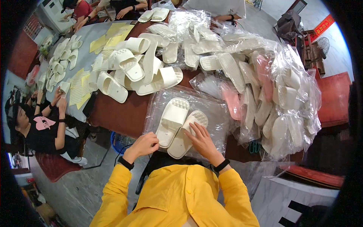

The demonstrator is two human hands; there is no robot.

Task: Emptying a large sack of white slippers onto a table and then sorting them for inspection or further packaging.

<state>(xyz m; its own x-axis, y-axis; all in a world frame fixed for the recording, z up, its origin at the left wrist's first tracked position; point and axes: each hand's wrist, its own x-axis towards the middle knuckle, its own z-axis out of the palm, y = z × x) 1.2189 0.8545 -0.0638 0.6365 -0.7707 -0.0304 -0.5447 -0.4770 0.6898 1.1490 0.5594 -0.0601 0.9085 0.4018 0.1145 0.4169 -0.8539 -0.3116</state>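
Observation:
A pair of cream-white slippers lies side by side in front of me, the left slipper (pixel 172 119) a little farther away than the right slipper (pixel 180 145). Beneath them is a flat clear plastic bag (pixel 216 126). Beside the left slipper's heel, my left hand (pixel 143 145) is closed with curled fingers; what they hold, if anything, is hidden. My right hand (pixel 202 140) rests with fingers apart on the strap of the right slipper, covering part of it.
Loose white slippers (pixel 130 66) lie in a heap at the far left. Bagged white and pink slippers (pixel 261 83) pile up on the right. Yellow sheets (pixel 80 85) lie on the grey table (pixel 85 38). At left, a co-worker (pixel 43 125) handles a slipper. A blue bin (pixel 120 143) stands below.

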